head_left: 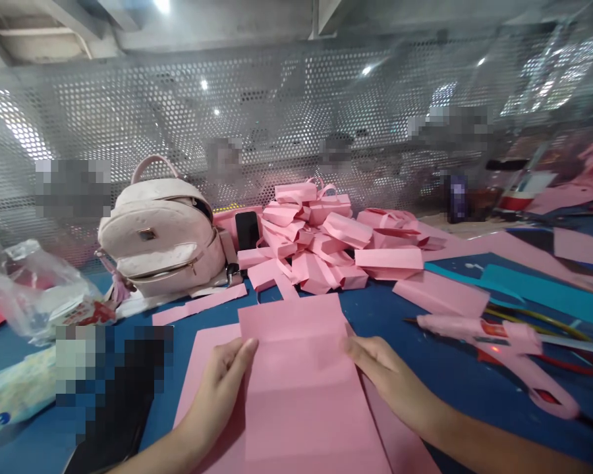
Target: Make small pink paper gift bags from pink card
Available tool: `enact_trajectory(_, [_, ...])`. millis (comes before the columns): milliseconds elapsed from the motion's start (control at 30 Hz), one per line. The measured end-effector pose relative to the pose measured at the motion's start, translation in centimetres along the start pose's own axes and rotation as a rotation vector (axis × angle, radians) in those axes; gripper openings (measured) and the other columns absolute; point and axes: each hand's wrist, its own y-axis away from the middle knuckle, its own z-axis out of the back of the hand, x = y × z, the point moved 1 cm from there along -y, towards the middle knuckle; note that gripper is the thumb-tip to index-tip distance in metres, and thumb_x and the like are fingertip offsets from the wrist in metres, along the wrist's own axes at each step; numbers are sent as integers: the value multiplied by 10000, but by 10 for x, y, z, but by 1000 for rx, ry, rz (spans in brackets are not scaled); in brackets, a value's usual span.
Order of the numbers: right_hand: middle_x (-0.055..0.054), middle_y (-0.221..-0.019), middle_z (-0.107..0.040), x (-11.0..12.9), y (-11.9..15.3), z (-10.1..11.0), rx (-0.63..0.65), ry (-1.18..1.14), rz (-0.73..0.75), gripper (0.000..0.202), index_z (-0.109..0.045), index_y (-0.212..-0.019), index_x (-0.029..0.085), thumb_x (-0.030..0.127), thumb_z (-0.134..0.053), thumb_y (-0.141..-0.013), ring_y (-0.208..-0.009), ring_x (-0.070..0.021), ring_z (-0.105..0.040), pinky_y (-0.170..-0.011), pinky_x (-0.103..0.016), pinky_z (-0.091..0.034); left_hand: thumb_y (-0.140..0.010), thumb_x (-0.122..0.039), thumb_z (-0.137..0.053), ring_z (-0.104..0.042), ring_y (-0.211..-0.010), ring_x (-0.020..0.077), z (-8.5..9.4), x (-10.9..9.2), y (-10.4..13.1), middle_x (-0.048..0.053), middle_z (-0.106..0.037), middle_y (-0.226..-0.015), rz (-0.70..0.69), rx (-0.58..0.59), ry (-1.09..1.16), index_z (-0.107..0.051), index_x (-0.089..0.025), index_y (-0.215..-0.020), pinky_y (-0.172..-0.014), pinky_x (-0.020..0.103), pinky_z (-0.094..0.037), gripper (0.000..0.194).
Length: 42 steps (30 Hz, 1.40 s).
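Between my two hands is a long sheet of pink paper (301,388) with several crease lines running across it. My left hand (227,372) grips its left edge, thumb on top and fingers curled beneath. On the opposite edge my right hand (378,362) pinches the paper in the same way. Under it lies a wider pink sheet (202,368), flat on the blue table (153,388). Just beyond the held sheet rises a heap of folded pink paper pieces (321,243), some with looped strips.
A pink hot glue gun (504,349) lies at the right, near teal paper strips (548,289). A pale pink backpack (163,237) stands back left, with a black phone (247,230) beside it. Plastic bags (29,283) sit far left. A perforated metal screen (277,99) closes off the back.
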Motion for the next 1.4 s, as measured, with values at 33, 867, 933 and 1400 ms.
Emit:
enact_trajectory(33, [55, -568, -223, 2, -1, -1, 26, 2, 6, 689, -266, -552, 246, 859, -410, -832, -549, -124, -245, -499, -272, -266, -940, -694, -438, -262, -601, 117, 1, 0, 1, -44, -290, -648, -11, -14, -10, -375, -212, -661, -548, 240, -290, 561])
enact_trajectory(867, [78, -440, -248, 8, 12, -5, 367, -33, -9, 728, -275, -469, 245, 849, -357, -868, -398, -79, -278, -425, -245, -269, -937, -606, -564, -242, -560, 107, 36, -1, -11, -55, -291, -601, -162, -304, 38, -381, -203, -597, -497, 224, -225, 559])
enact_trajectory(933, [27, -415, -410, 8, 15, -7, 417, -53, -61, 744, -423, -448, 229, 820, -353, -894, -413, -124, -479, -495, -266, -434, -935, -610, -569, -257, -570, 108, 40, -2, -14, -53, -299, -611, -164, -323, 49, -382, -203, -606, -503, 220, -239, 556])
enact_trajectory(1400, [-30, -407, -535, 11, 15, -7, 503, -32, -31, 780, -657, -499, 156, 747, -392, -934, -364, -108, -492, -412, -205, -360, -898, -603, -632, -275, -547, 90, 50, -10, -23, -60, -325, -591, -191, -350, 112, -394, -191, -585, -484, 192, -261, 569])
